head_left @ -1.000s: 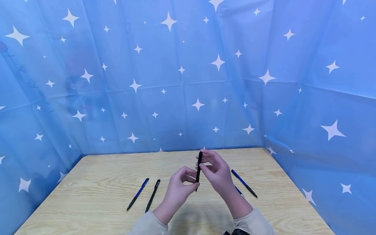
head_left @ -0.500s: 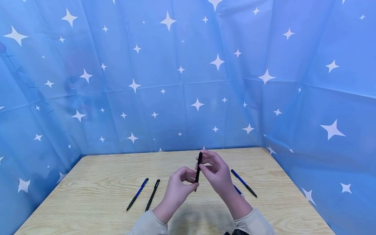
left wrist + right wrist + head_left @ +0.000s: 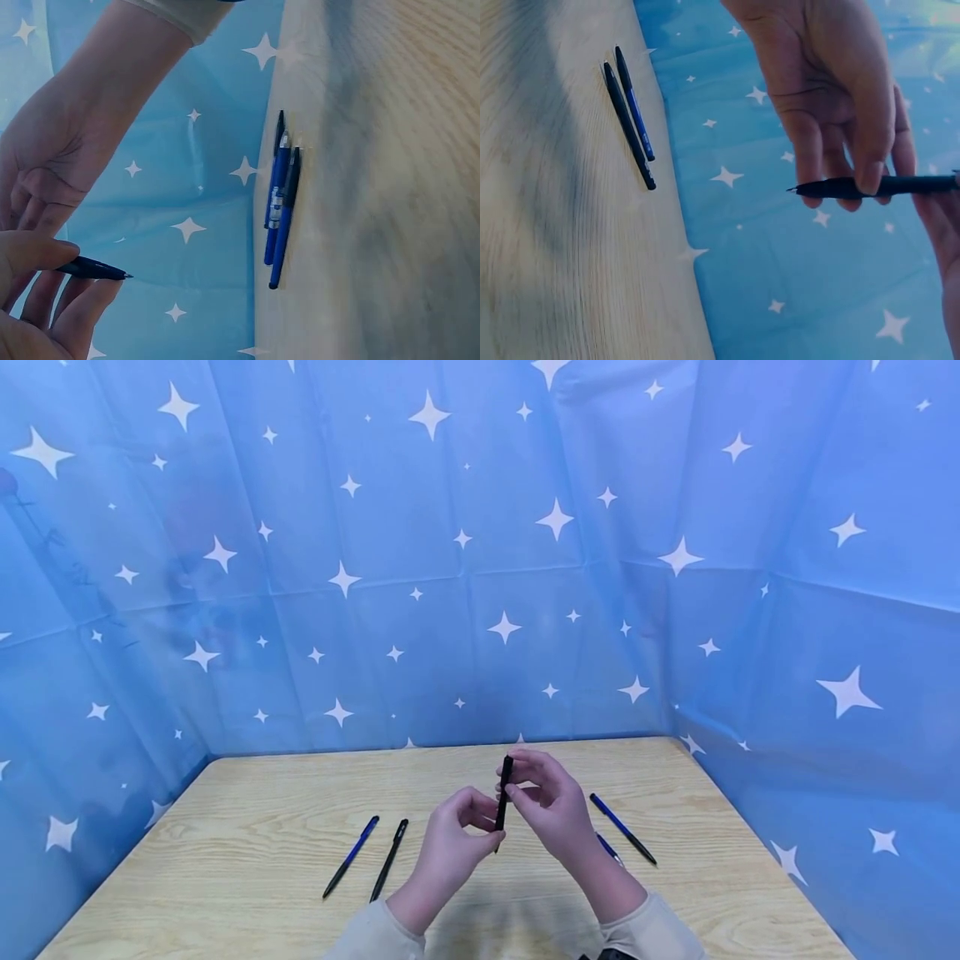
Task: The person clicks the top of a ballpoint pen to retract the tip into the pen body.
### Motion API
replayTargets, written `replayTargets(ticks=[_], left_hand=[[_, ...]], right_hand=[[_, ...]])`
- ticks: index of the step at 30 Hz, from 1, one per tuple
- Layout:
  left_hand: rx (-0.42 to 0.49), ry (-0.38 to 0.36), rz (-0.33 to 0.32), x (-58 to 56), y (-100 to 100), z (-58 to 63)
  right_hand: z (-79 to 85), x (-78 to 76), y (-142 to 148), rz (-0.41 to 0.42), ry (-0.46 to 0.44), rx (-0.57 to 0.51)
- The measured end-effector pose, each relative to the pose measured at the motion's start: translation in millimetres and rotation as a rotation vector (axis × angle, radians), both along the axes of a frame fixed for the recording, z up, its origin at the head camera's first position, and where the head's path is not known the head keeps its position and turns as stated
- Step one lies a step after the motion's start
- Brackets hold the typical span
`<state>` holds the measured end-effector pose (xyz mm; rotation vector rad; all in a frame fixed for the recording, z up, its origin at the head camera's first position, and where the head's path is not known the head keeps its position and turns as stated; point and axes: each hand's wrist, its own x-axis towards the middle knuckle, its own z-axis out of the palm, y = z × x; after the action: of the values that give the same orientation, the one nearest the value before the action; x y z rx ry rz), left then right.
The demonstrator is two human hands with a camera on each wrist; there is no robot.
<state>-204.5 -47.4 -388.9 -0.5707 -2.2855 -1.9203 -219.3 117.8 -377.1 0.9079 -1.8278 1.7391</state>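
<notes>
Left hand (image 3: 452, 839) and right hand (image 3: 557, 810) together pinch one black pen (image 3: 503, 797) in the head view, tip-down above the tabletop (image 3: 247, 860). From the left wrist, blue pens (image 3: 284, 225) lie bunched on it. From the right wrist, two darker pens (image 3: 628, 124) lie side by side.

Black pen (image 3: 915, 184), blue curtain (image 3: 450, 627) with white stars (image 3: 555, 518), tan wood-grained table (image 3: 262, 827)

Pens (image 3: 351, 857) on table (image 3: 255, 835), curtain (image 3: 442, 652) behind
</notes>
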Motion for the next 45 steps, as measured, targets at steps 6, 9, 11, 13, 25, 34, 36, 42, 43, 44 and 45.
replayTargets(ticks=[6, 9, 11, 13, 25, 34, 36, 42, 43, 44, 45], left_hand=[[-0.040, 0.025, 0.002, -0.4, -2, -7.3], [-0.058, 0.044, -0.001, 0.9, -6, -7.2], [-0.070, 0.053, -0.002, 2.4, -10, -5.5], [-0.080, 0.063, -0.006, 2.6, -15, -5.5], [-0.263, 0.119, 0.107, -5.9, -60, -7.6], [-0.366, 0.133, 0.265, -12.0, -104, -9.6], [-0.390, 0.122, 0.298, -14.0, -114, -10.4], [-0.444, 0.052, 0.335, -17.9, -143, -14.6], [-0.452, 0.040, 0.337, -18.3, -148, -15.6], [-0.462, 0.028, 0.340, -18.7, -153, -16.6], [-0.474, 0.019, 0.344, -19.1, -157, -17.9]], right_hand=[[0.4, 3.2, 1, 0.019, 0.015, 0.039], [0.8, 3.3, 2, 0.027, 0.006, 0.068], [0.6, 2.8, 4, 0.026, 0.014, 0.108], [0.4, 1.5, 7, 0.024, 0.037, 0.156], [-8.7, -6.7, 39, -0.188, 0.232, 0.588], [-15.7, -1.7, 64, -0.291, 0.172, 0.828], [-18.0, -2.2, 69, -0.290, 0.142, 0.871], [-27.5, -1.2, 84, -0.290, 0.093, 1.030], [-29.2, -0.5, 86, -0.291, 0.089, 1.053], [-30.8, 0.5, 89, -0.290, 0.083, 1.070], [-32.5, 1.4, 92, -0.289, 0.078, 1.081]])
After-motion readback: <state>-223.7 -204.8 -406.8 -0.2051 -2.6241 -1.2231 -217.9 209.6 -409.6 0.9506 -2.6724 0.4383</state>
